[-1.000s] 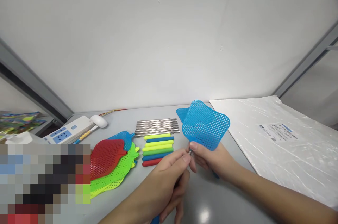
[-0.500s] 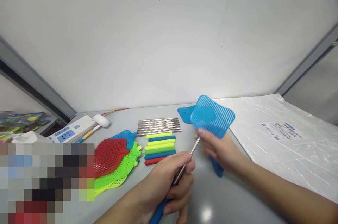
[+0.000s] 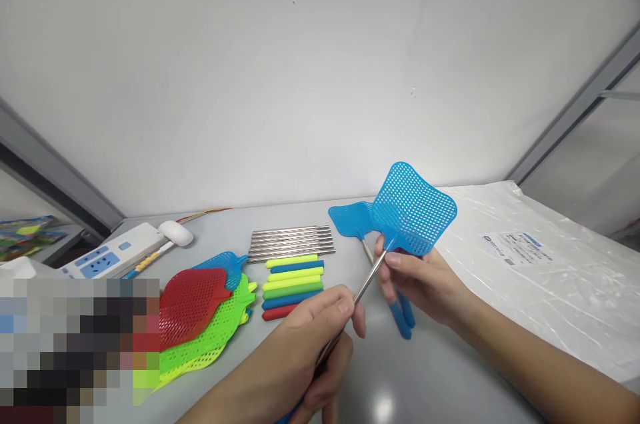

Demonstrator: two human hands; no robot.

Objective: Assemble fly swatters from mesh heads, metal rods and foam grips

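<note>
A blue fly swatter (image 3: 416, 205) is held up between my hands, its mesh head at the upper right and its metal rod running down to the left. My left hand (image 3: 325, 337) is wrapped round the rod; a bit of blue handle shows below it. At the neck, where rod meets mesh, my right hand (image 3: 410, 274) pinches with thumb and fingers. Behind it on the table lie more blue swatters (image 3: 350, 219), partly hidden, with blue handle ends (image 3: 403, 321) below my right hand.
Several metal rods (image 3: 290, 243) lie in a row above several coloured handles (image 3: 294, 277). Red (image 3: 195, 304), green and blue swatter heads are stacked at left. A white power strip (image 3: 113, 254) stands behind them. White wrapped sheeting (image 3: 500, 291) covers the table's right side.
The swatter head has turned to face me more and shifted slightly right. My right fingers have moved round its neck. My left hand stays on the rod, and the view has shifted slightly.
</note>
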